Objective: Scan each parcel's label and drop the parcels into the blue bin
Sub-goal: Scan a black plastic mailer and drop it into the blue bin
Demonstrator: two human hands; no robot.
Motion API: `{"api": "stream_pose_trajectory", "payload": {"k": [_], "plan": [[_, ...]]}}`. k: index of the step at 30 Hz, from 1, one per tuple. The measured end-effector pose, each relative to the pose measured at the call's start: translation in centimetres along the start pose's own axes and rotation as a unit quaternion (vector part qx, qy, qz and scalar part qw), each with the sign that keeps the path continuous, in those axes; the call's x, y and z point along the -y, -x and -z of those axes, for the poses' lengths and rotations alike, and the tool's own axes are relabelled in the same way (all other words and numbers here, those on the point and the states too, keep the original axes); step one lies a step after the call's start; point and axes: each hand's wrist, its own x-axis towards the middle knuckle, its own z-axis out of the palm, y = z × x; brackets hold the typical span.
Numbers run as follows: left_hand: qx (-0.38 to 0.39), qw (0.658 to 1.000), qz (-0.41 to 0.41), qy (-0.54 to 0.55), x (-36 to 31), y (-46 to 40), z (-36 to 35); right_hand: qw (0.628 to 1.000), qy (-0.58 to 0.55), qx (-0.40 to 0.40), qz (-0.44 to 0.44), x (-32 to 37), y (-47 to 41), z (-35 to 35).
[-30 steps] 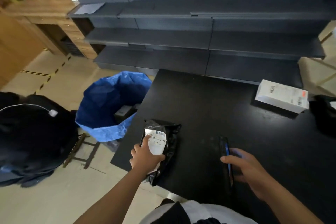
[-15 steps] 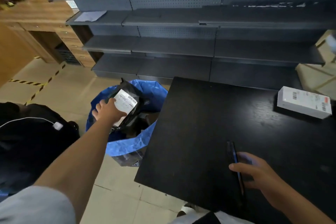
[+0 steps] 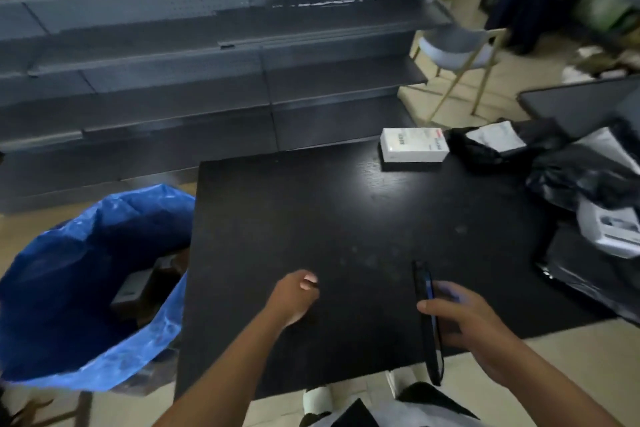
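While the right hand [image 3: 464,319] grips a slim dark phone [image 3: 428,326] edge-on, thumb over the front and fingers wrapped behind it, the left hand [image 3: 294,298] hangs over the matte black bench [image 3: 346,218] holding nothing, fingers loosely curled in. The bench top is flat and square-cornered with a faint wood grain and a soft glare patch near the far side.

Parcels waiting: a white rectangular box parcel [image 3: 414,145] with a printed label sits flat at the far edge of the bench, and just to its right is a crinkly black poly mailer [image 3: 498,146] with a white label on top. More glossy black plastic mailers [image 3: 585,180] are piled at the right edge, with a white package [image 3: 609,229] lying among them.

The blue bin [image 3: 86,274] stands on the floor just off the bench's left edge; it's lined with shiny, wrinkled blue plastic sheeting, and you can see dark boxy parcels down inside, though it's too dim to tell much about them.

Behind it all runs grey metal shelving [image 3: 173,55] with perforated back panels, and a grey-seated chair [image 3: 457,52] with thin pale legs stands off to the right.
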Motion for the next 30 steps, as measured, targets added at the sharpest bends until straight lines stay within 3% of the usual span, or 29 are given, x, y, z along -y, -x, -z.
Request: {"api": "stream_pose_trajectory", "payload": {"k": [5, 15, 19, 22, 27, 30], "plan": [[0.102, 0.989, -0.092, -0.058, -6.9, -1.1, -7.3, 0.997, -0.064, -0.050, 0.016, -2.4, 0.7, 5.4], [0.199, 0.949, -0.118, -0.213, -20.4, -3.2, -20.1, 0.980, -0.153, -0.128, 0.014, -4.9, 1.3, 19.9], [0.205, 0.940, -0.120, -0.244, -26.7, -5.5, -26.5, 0.972, -0.186, -0.141, 0.001, -5.8, 1.3, 26.0], [0.192, 0.949, -0.126, -0.215, -31.3, -7.2, -31.7, 0.965, -0.202, -0.165, -0.012, -6.6, 1.1, 30.6], [0.166, 0.986, -0.024, -0.023, -36.5, -10.0, -38.7, 0.958, -0.193, -0.210, -0.001, -8.3, 1.2, 36.1], [0.120, 0.991, 0.021, -0.047, -37.4, -11.8, -41.7, 0.955, -0.190, -0.228, 0.005, -8.7, 1.6, 38.5]]}}
